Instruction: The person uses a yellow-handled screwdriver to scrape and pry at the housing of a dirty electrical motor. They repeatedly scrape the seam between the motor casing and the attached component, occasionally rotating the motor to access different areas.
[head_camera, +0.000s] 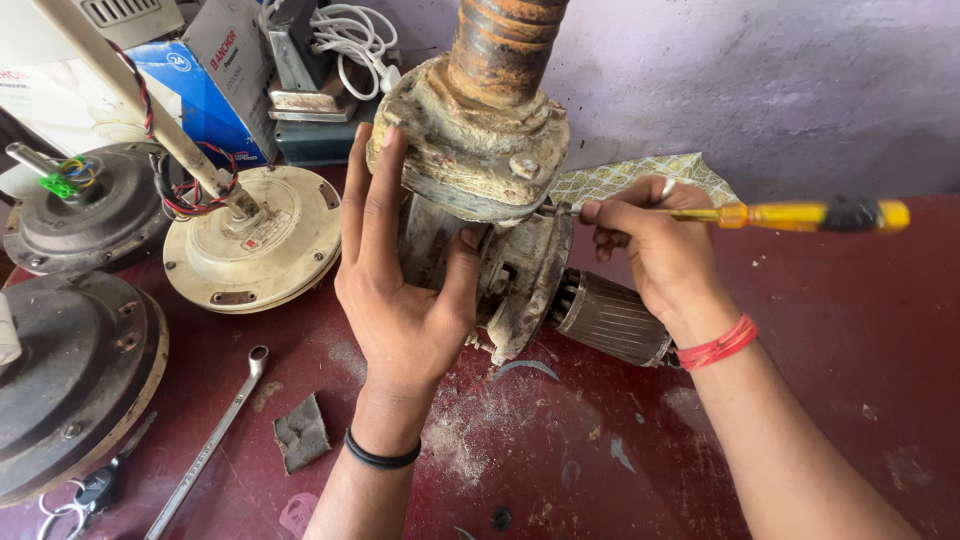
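Note:
A dirty, corroded pump body (480, 150) with a rusty pipe on top stands on a dark red table (830, 330); its ribbed motor core (610, 318) sticks out to the right. My left hand (400, 270) grips the pump housing from the front, fingers up along its flange. In my right hand (655, 250) is a yellow-handled screwdriver (800, 215), its tip pushed in at a bolt under the flange. A red thread band circles my right wrist, a black band my left.
A cream ceiling-fan motor (255, 240) with wires and two dark fan motors (70, 380) lie at left. A spanner (210, 445), a grey pad (302, 432) and keys (80, 495) lie near the front. Boxes and a white cable stand behind; a purple wall is beyond.

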